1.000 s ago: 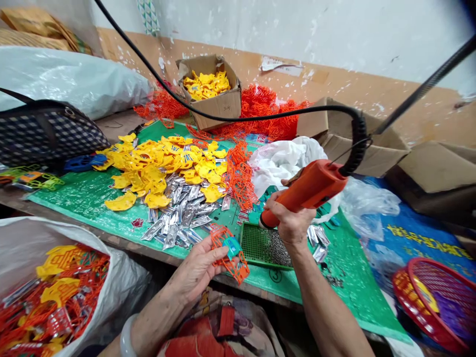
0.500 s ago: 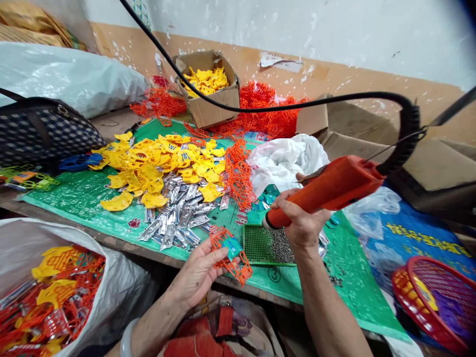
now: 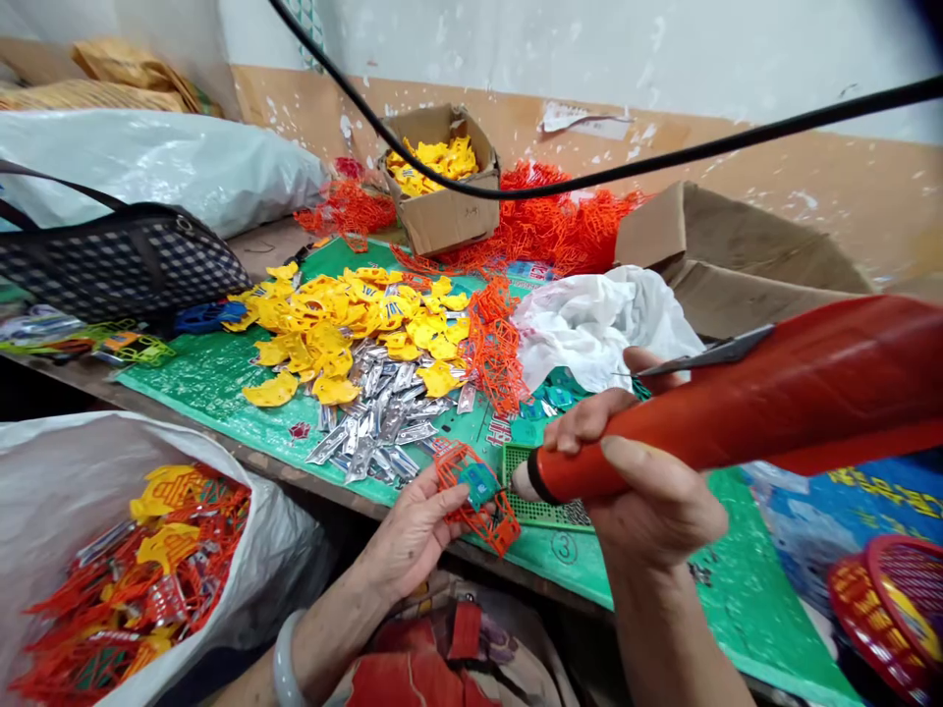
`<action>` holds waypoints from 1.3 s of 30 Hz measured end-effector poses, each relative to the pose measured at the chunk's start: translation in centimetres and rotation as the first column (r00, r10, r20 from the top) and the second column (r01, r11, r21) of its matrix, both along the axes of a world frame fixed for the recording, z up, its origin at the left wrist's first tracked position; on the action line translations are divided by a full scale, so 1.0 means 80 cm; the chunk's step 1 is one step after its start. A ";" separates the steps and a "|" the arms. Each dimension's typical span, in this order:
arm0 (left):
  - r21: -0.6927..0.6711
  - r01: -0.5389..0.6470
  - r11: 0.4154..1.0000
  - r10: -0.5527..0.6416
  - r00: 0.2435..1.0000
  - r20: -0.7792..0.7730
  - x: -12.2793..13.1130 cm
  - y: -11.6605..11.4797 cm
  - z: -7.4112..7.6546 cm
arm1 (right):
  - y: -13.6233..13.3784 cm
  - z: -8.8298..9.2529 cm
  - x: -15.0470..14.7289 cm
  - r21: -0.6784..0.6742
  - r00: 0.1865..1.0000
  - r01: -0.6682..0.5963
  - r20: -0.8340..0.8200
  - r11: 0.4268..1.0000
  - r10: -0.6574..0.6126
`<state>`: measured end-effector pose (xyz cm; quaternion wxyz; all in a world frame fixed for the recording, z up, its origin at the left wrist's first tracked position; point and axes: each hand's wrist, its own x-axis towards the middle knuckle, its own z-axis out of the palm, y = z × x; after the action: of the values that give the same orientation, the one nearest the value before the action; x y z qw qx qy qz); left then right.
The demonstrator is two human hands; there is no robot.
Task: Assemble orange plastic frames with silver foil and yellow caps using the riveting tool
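Note:
My left hand (image 3: 413,530) holds an orange plastic lattice piece (image 3: 478,496) with a small teal tag on it, just over the table's near edge. My right hand (image 3: 640,481) is wrapped around an orange corded power tool (image 3: 737,412), whose tip points left toward that piece. Under the tool's tip lies a green perforated tray (image 3: 541,491) with small metal bits in it. Piles of yellow plastic pieces (image 3: 346,324), silver foil packets (image 3: 383,412) and orange lattice parts (image 3: 493,344) lie on the green mat (image 3: 206,383).
A white bag (image 3: 110,550) at lower left holds mixed orange and yellow parts. A cardboard box (image 3: 442,187) of yellow pieces stands at the back, larger boxes (image 3: 729,255) to the right. A checked handbag (image 3: 118,260), white plastic (image 3: 596,324), a red basket (image 3: 891,609) and the black cable (image 3: 589,177) are nearby.
The right hand has brought the orange tool nearer to the camera and down toward the lattice piece. The left hand keeps its hold, nearly still. The view shifted slightly.

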<state>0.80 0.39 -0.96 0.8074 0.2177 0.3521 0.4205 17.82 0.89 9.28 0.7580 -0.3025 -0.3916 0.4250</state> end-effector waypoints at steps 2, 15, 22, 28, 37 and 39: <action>0.004 0.008 1.000 -0.008 1.000 0.007 0.000 0.001 -0.002 | -0.005 -0.001 -0.007 -0.003 0.999 -0.035 -0.005 0.999 0.035; -0.035 0.009 0.999 -0.008 1.000 0.020 -0.001 0.002 -0.002 | -0.008 -0.012 -0.019 -0.013 0.999 -0.038 -0.006 0.999 0.038; -0.024 0.011 1.000 -0.011 1.000 0.005 -0.001 0.001 -0.001 | -0.007 -0.016 -0.019 -0.036 0.999 -0.026 0.018 0.999 0.026; -0.034 0.017 0.999 -0.017 1.000 -0.008 0.000 0.002 -0.001 | -0.008 -0.016 -0.019 -0.018 0.999 -0.041 -0.005 0.999 0.041; -0.061 0.009 0.998 -0.010 1.000 -0.016 0.003 0.003 0.003 | -0.011 -0.016 -0.021 -0.035 0.998 0.000 0.060 0.999 0.002; -0.068 0.014 0.998 -0.014 1.000 -0.004 0.003 0.003 0.002 | -0.011 -0.017 -0.020 -0.033 0.998 -0.007 0.062 0.999 0.009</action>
<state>1.02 0.62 -0.79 0.8164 0.1937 0.3664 0.4021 16.21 -0.02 7.93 0.7388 -0.3265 -0.4091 0.4246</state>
